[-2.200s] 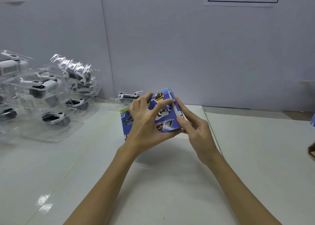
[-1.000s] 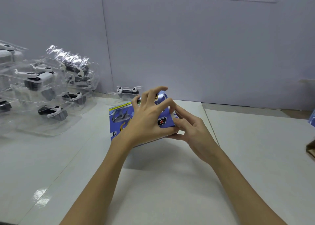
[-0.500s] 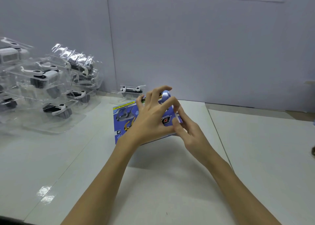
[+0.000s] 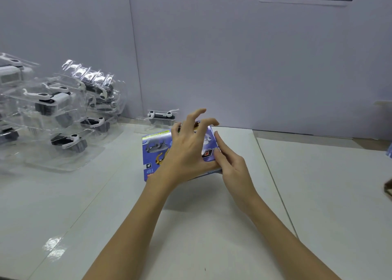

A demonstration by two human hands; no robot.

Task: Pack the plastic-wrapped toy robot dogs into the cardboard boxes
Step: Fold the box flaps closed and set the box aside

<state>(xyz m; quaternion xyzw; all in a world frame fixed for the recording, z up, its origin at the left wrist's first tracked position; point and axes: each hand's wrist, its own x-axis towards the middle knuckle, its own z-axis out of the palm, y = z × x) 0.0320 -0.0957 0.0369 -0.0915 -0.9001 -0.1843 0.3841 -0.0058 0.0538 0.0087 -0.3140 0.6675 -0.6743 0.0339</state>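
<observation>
While the left hand (image 4: 186, 152) rests open-fingered on the blue box (image 4: 157, 152), right hand (image 4: 231, 165) fingers press its end flap; left of the box, many wrapped dogs (image 4: 63, 110) remain unpacked.

The left hand (image 4: 186, 152) hides much of the box (image 4: 154, 152) (its small print is unreadable).

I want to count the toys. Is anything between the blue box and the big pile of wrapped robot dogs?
In the head view, only bare white table lies between the blue box and the pile of wrapped dogs.
</observation>
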